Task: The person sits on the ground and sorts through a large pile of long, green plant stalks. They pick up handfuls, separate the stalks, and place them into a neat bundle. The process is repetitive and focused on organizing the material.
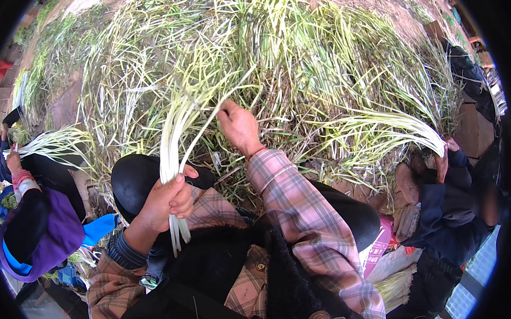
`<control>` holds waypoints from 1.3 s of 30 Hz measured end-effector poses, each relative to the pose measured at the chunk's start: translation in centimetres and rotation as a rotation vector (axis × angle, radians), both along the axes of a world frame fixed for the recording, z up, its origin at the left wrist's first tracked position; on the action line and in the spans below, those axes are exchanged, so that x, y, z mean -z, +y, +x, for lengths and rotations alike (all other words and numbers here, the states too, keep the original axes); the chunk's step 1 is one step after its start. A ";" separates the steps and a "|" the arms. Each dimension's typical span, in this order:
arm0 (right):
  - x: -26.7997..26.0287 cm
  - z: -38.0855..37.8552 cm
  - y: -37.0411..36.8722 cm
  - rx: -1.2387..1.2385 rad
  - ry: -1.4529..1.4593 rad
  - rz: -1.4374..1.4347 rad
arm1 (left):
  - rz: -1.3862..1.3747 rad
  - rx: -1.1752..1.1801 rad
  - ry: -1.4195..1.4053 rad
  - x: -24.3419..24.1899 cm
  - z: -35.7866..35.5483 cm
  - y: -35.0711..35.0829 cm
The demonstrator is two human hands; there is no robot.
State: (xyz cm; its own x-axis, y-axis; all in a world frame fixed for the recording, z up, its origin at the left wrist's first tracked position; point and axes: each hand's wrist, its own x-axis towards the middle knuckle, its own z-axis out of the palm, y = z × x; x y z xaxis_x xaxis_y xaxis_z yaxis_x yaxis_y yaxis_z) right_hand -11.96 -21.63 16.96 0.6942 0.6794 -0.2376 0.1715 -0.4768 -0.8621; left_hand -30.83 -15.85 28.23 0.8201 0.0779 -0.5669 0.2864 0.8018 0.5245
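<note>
My left hand (pixel 167 202) is closed around a bunch of long, chive-like stalks (pixel 171 150). Their white lower ends stick out below my fist, and yellow-green leaves fan out above it. One stalk (pixel 197 138) stands apart from the bunch and leans right, to the fingertips of my right hand (pixel 238 124). The fingers of that hand are curled; whether they pinch the stalk cannot be made out. Beyond both hands spreads a thick heap of loose yellow-green leaves (pixel 295 81), reaching close to my knees.
On the left sits a person in purple (pixel 63 223), holding a similar bunch (pixel 58 142). A person in dark clothes (pixel 437 211) on the right holds another bunch (pixel 404 127). Beside my right knee lies a pink printed sack (pixel 377 248), with pale stalks (pixel 393 288) near it.
</note>
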 end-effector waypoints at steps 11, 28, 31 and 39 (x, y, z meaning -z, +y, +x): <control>7.9 2.4 -6.3 -0.090 0.036 -0.522 | 0.199 -0.058 -0.456 0.5 0.8 -0.1; -5.8 -6.7 -6.5 -0.343 0.611 0.215 | 0.440 -0.296 -0.181 4.8 6.4 0.0; -5.0 -8.4 -7.6 -0.364 0.830 0.220 | 0.293 -0.182 -0.043 5.3 4.9 -0.7; -3.9 -7.1 -6.8 -0.480 0.261 -0.035 | 0.036 -0.210 -0.277 -0.5 7.3 5.0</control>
State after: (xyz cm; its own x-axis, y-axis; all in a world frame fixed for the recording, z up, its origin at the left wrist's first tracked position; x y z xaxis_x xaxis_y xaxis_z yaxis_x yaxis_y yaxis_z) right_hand -19.11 -28.48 20.89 0.2235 0.8938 -0.3888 0.1597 -0.4271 -0.8900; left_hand -23.55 -10.87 28.70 0.9064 0.2770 -0.3188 -0.0401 0.8079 0.5879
